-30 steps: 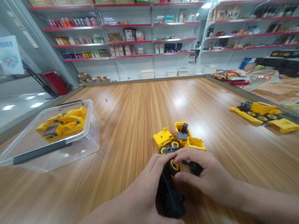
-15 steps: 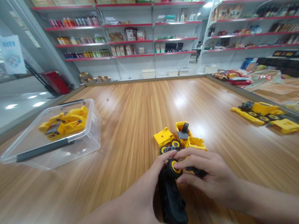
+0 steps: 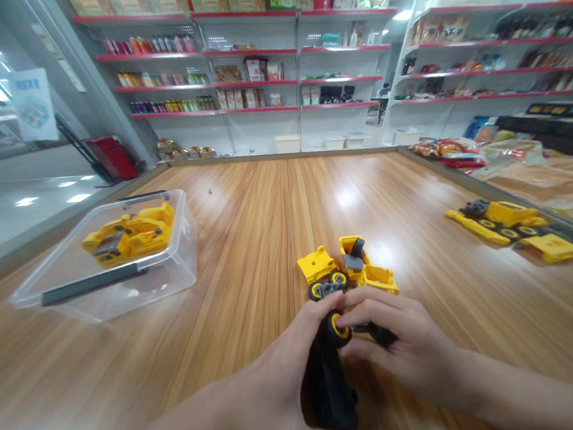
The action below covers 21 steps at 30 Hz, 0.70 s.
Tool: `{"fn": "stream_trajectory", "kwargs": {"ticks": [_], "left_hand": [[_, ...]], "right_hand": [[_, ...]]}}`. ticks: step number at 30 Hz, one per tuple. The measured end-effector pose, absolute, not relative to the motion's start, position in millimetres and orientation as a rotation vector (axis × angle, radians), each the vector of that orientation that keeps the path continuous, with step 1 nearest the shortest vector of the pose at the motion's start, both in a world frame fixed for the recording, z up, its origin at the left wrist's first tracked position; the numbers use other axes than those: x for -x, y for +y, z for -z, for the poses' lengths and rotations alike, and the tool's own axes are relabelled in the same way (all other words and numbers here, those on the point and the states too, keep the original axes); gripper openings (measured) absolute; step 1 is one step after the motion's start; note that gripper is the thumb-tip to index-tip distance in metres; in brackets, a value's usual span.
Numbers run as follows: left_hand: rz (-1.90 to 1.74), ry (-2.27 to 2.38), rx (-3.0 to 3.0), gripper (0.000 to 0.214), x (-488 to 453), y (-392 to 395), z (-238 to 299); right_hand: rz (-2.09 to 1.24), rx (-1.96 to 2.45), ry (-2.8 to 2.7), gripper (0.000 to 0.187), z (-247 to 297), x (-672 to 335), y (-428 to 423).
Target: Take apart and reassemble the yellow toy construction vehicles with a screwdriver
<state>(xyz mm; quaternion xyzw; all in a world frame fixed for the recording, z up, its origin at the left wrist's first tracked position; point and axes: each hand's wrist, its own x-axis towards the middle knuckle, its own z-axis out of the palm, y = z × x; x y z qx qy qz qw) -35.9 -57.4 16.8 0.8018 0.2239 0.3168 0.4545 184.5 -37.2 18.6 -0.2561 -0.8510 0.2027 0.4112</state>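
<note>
My left hand (image 3: 276, 383) is wrapped around a long black toy vehicle chassis (image 3: 332, 388) with a short peg on its right side. At its far end is a small black wheel with a yellow hub (image 3: 338, 328). The fingers of my right hand (image 3: 402, 339) are closed on this wheel, a fingertip pressing its hub. A dark piece (image 3: 381, 334) shows beneath the right fingers; its kind is mostly hidden. Just beyond the hands lie a yellow toy truck part (image 3: 317, 263), a grey wheeled base (image 3: 329, 289), a yellow cab piece (image 3: 354, 252) and a yellow bucket-like piece (image 3: 378, 278).
A clear plastic box (image 3: 172, 278) with yellow toy vehicles (image 3: 130, 235) stands at the left of the wooden table (image 3: 249, 245). More yellow toy parts (image 3: 512, 218) lie at the right edge. Packaged goods (image 3: 528, 167) sit beyond that edge; stocked shelves (image 3: 252, 51) rise behind.
The view has shifted slightly. The chassis has rolled a little in my left hand, so its side peg shows less. Both hands stay at the wheel.
</note>
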Motion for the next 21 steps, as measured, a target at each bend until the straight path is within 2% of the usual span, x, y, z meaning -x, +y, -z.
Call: {"fn": "stream_trajectory", "kwargs": {"ticks": [4, 7, 9, 12, 14, 18, 21], "left_hand": [[-0.765, 0.543, -1.963, 0.119, 36.7, -57.2, -12.1], [-0.730, 0.547, -1.908, 0.119, 39.1, -57.3, -14.9], [-0.700, 0.546, -1.815, 0.106, 40.6, -57.1, -18.1], [-0.687, 0.558, -1.611, 0.068, 41.0, -55.8, -19.3], [-0.710, 0.533, -1.441, 0.055, 39.5, -54.3, -15.6], [-0.755, 0.439, -1.163, 0.060, 33.9, -51.1, -3.3], [-0.792, 0.443, -1.168, 0.058, 31.8, -50.4, 2.3]], "right_hand": [[-0.555, 0.627, -2.174, 0.034, -20.5, -186.9, -35.9], [-0.554, 0.550, -2.234, 0.033, -21.6, -189.4, -35.9], [-0.526, 0.534, -2.242, 0.031, -21.5, -190.1, -36.0], [-0.502, 0.544, -2.221, 0.029, -21.0, -189.2, -35.8], [-0.496, 0.545, -2.210, 0.027, -21.1, -188.3, -35.6], [-0.482, 0.545, -2.191, 0.023, -19.9, -188.8, -34.3], [-0.494, 0.606, -2.151, 0.022, -15.5, -190.6, -32.3]]}}
